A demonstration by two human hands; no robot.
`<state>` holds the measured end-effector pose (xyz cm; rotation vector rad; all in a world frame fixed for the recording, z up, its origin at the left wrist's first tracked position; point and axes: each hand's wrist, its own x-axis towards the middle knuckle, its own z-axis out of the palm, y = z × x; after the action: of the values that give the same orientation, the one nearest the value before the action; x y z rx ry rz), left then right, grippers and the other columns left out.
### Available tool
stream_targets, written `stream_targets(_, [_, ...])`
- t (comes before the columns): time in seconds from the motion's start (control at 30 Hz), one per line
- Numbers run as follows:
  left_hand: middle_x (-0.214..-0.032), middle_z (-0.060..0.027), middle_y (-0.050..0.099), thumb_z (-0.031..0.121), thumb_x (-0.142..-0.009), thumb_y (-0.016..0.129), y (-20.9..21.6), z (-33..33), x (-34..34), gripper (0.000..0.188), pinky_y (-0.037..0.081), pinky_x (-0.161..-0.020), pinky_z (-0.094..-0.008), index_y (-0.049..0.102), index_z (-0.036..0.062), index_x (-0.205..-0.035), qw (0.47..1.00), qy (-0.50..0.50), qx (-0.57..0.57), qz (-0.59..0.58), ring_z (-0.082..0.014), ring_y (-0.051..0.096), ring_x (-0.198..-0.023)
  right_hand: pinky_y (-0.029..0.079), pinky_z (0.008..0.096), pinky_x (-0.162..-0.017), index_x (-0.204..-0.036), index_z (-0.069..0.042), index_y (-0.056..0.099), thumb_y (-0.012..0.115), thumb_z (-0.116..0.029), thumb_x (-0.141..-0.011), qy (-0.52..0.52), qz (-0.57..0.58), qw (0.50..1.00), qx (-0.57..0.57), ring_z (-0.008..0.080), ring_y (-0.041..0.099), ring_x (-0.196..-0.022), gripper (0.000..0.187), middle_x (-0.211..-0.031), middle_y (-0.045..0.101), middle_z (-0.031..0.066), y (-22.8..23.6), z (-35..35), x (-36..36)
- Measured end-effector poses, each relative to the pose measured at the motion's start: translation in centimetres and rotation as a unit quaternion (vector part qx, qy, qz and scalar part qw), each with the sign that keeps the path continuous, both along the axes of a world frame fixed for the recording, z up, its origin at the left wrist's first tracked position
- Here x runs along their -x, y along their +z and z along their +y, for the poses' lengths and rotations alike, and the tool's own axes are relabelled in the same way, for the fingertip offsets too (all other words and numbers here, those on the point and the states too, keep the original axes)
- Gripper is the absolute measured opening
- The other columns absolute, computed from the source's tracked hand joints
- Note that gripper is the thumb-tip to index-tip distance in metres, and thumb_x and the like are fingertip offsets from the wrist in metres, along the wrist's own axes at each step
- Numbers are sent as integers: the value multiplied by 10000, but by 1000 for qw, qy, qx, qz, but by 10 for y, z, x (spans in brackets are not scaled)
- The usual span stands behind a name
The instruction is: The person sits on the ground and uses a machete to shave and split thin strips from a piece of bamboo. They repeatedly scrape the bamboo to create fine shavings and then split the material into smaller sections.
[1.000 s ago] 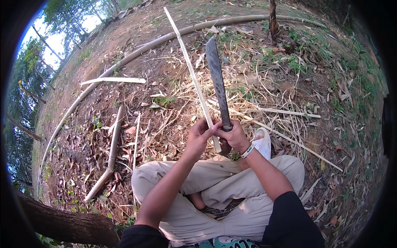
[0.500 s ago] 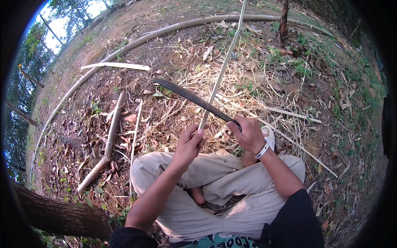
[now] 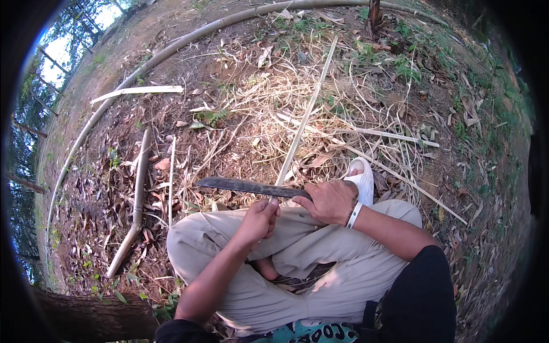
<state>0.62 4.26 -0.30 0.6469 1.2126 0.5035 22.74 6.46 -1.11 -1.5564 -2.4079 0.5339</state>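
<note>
Two hands (image 3: 260, 220) (image 3: 333, 202); one machete (image 3: 246, 185); one strip (image 3: 309, 111)

This is an outdoor, wooded spot: bare brown earth (image 3: 166, 26) strewn with dry tan leaves (image 3: 108, 188), low green leafy plants (image 3: 406, 68), a thick rough-barked brown trunk (image 3: 91, 314), and slender green-leaved trees (image 3: 26, 126) against pale sky (image 3: 54, 63).

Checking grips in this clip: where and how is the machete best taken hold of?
Probably by the handle end, from the right: the machete is held nearly level, its long blade pointing left across the pale strip, its handle mostly hidden in the right hand.
</note>
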Motion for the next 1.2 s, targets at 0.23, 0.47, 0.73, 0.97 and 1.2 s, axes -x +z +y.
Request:
stream_targets(0.23, [-580,87,301,327,-1053,448,-2,4,-1,316,171,-390,-230,470,116,-819,998,-6,-50,44,-27,221,-435,513,483,-562,-749,-75,641,499,-603,-926,-46,-21,999,-20,364,650,-584,574,-603,628,169,-1,24,-14])
stream_targets(0.47, [-584,88,293,323,-1052,449,18,-2,4,313,177,-389,-235,447,123,-812,999,-3,-26,39,-30,223,-436,501,481,-576,-683,-87,624,525,-621,-895,-37,-23,995,-91,357,652,-614,583,-618,638,154,-13,54,-35])
stream_targets(0.73, [-586,79,302,322,-1052,451,23,-14,24,315,178,-381,-244,435,125,-807,1000,-3,17,23,-35,219,-431,491,488,-553,-825,-109,665,498,-591,-923,-39,-76,995,-55,375,636,-592,520,-614,627,162,-14,40,-26])
stream_targets(0.97, [-587,83,308,323,-1055,446,33,-54,32,311,180,-375,-231,444,122,-818,998,-19,-39,51,-32,233,-428,505,498,-580,-736,-101,675,475,-606,-933,-108,-59,992,-29,375,654,-643,578,-654,643,175,-6,67,-40])
stream_targets(1.2, [-575,88,290,326,-1052,456,45,-79,39,301,170,-370,-231,454,125,-828,999,4,-8,40,-31,211,-413,533,500,-608,-769,-67,690,414,-678,-922,-109,-41,992,-53,387,671,-637,688,-637,648,194,-20,71,-50])
